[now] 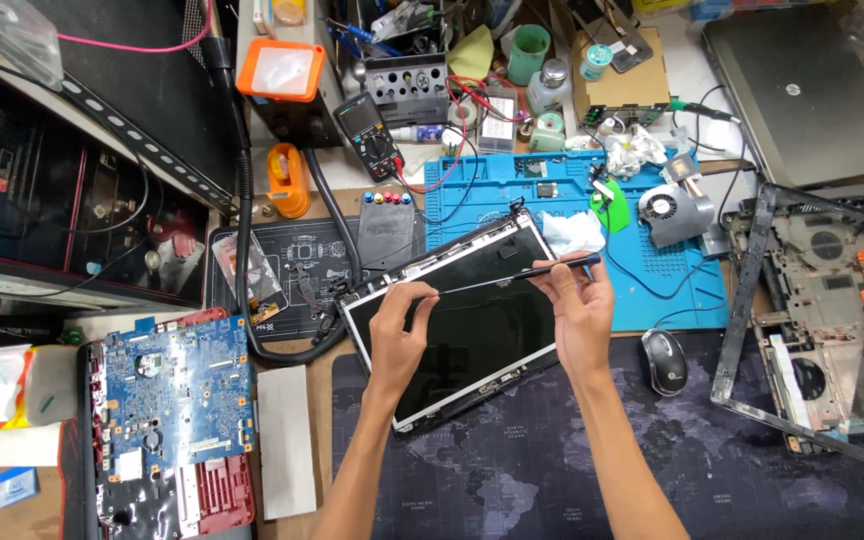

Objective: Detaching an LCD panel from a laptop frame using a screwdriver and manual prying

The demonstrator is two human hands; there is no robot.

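A bare laptop screen panel (pixel 472 335) with a dark glass face lies tilted on the desk in the middle of the head view. My left hand (pixel 399 330) and my right hand (pixel 577 310) hold a thin dark strip (pixel 512 274) between them above the panel. The left hand pinches its left end near the panel's upper left. The right hand pinches its right end beyond the panel's upper right edge. The strip runs roughly level, rising slightly to the right.
A blue circuit board (pixel 167 395) lies at left. A blue work mat (pixel 652 250) holds a fan (pixel 674 212) and white tissue (pixel 570 232). A mouse (pixel 664 362), an opened laptop base (pixel 832 310), a screen bezel frame (pixel 752 300), a multimeter (pixel 372 135) and a closed laptop (pixel 802 90) surround the panel.
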